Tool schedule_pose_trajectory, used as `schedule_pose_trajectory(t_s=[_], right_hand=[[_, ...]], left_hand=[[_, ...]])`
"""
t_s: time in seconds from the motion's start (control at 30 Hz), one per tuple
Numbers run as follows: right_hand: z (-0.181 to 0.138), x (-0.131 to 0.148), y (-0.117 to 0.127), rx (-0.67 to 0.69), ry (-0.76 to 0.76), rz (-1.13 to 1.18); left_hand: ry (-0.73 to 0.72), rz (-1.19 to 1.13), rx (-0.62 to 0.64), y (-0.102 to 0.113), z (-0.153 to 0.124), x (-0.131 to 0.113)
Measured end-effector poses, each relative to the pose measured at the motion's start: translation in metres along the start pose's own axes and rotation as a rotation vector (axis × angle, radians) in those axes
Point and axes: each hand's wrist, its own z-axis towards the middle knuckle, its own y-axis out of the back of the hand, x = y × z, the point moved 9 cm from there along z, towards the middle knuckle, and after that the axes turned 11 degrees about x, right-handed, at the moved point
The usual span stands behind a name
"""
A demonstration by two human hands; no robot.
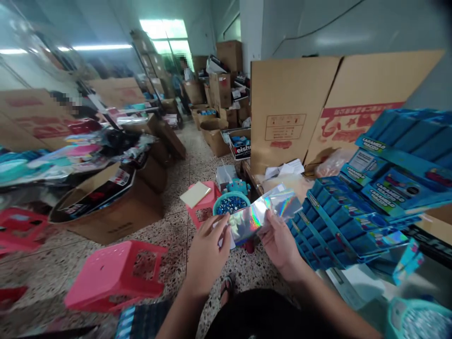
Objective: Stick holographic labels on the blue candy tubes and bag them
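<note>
Between my two hands is a flat piece of shiny silver holographic foil (250, 220), perhaps several layers, tilted up to the right. My left hand (210, 249) grips its left end, fingers over the top, with a bit of white showing beside them. On the right part, my right hand (280, 242) pinches it with the thumb on top. Just beyond the foil, a turquoise basket (216, 203) holds many small blue and dark pieces. Right of my right hand, stacked blue display boxes (335, 219) lettered "Caramelo" lean in tilted rows.
A pink stool (109, 273) stands at left, and another (203, 203) ahead bears a cream pad (195, 194). Cardboard boxes (106, 214) line the aisle. A large carton (282, 108) rises at right. Another turquoise basket (393, 313) sits lower right. A person (185, 73) is far back.
</note>
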Motion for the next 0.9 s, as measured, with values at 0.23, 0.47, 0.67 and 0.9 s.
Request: schedule_pose_trajectory(t_s=[0.23,0.47,0.67,0.9], right_hand=[[0.001,0.011,-0.011,-0.013,0.06,-0.067],[0.013,0.004,-0.01,-0.033,0.031,-0.033],[0.027,-0.005,-0.015,-0.017,0.015,-0.062],[0.05,-0.002,-0.005,-0.077,0.103,-0.057]], left_hand=[[-0.084,0.077,-0.154,0.001,-0.008,-0.004],[-0.164,0.207,-0.209,-0.008,-0.01,-0.003],[-0.099,0.175,-0.18,-0.011,-0.003,0.015],[-0.275,0.082,-0.297,-0.006,-0.007,0.004]])
